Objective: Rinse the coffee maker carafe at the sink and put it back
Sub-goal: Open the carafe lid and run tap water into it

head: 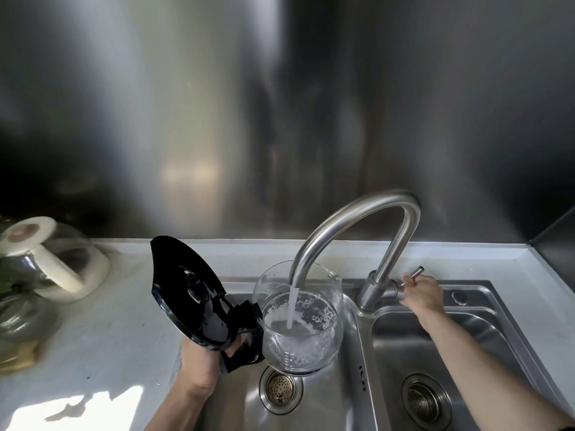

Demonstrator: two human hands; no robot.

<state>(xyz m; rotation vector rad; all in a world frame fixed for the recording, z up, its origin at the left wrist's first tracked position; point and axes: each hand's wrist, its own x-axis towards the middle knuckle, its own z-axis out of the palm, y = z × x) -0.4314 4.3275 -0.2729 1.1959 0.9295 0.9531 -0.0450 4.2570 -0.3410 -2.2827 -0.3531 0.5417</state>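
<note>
The glass carafe (300, 325) hangs over the left basin of the steel sink (329, 399), under the curved faucet (357, 219). Water streams from the spout into it and bubbles inside. Its black hinged lid (189, 290) stands flipped open to the left. My left hand (199, 365) grips the carafe's black handle from below. My right hand (421, 293) rests on the faucet lever (415, 272) at the tap's base, fingers closed around it.
A white-lidded glass kettle (53, 262) and a glass jar (21, 318) stand on the pale counter at the left. The right basin has a drain strainer (424, 399). A steel backsplash rises behind the sink.
</note>
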